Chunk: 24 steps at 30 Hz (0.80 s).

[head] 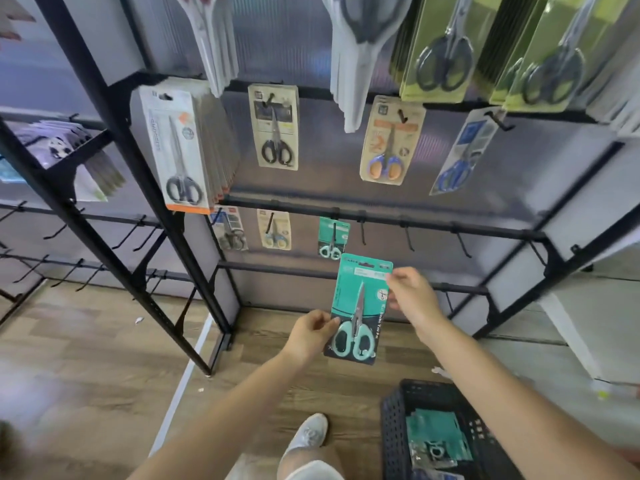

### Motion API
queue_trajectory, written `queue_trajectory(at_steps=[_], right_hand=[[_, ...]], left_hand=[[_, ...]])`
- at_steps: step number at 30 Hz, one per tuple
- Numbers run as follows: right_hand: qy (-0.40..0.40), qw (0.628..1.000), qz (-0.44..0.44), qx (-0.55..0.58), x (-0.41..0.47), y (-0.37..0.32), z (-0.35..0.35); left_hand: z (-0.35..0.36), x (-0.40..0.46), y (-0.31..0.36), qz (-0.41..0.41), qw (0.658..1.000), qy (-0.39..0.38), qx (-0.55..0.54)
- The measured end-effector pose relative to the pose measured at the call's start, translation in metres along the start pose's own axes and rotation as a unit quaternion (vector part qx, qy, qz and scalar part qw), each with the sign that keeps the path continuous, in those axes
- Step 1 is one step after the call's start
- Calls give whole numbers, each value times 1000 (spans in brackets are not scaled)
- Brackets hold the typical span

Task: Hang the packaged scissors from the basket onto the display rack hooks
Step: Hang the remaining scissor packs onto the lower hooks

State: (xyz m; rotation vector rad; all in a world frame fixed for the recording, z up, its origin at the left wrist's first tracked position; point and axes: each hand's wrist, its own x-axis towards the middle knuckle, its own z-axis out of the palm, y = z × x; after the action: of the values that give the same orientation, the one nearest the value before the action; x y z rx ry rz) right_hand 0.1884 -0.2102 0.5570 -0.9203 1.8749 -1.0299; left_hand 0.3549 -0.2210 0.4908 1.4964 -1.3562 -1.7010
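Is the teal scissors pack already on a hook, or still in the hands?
In the hands: left hand and right hand pinch the teal pack below the hooks.

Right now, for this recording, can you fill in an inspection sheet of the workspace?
Surface: wood-look floor.
Job's things: teal carded scissors pack held upright; matching hung teal pack; black plastic basket holding more packs.
Clutter: small white scraps on the floor.
Hands: left hand pinches the pack's lower edge, right hand its top corner.
Cables: nothing seen.
Surroundings: black metal display rack, empty hooks.
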Motion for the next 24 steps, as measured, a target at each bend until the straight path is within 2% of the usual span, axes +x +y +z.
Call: queue_trajectory(at_steps=[4,12,21,24], right_hand=[[-19,996,-52,-76,34,-16,1],[-69,970,-64,-226,103,-4,34],[-42,954,-131,-265,188,23,73],[-34,950,-142,-277,209,20,77]], left_hand=[[-6,16,-2,6,1000,23,-5],[-11,82,-31,-60,995,53,-52],[-13,181,-59,-71,989,96,-82],[-11,201,-57,-61,993,81,-67]])
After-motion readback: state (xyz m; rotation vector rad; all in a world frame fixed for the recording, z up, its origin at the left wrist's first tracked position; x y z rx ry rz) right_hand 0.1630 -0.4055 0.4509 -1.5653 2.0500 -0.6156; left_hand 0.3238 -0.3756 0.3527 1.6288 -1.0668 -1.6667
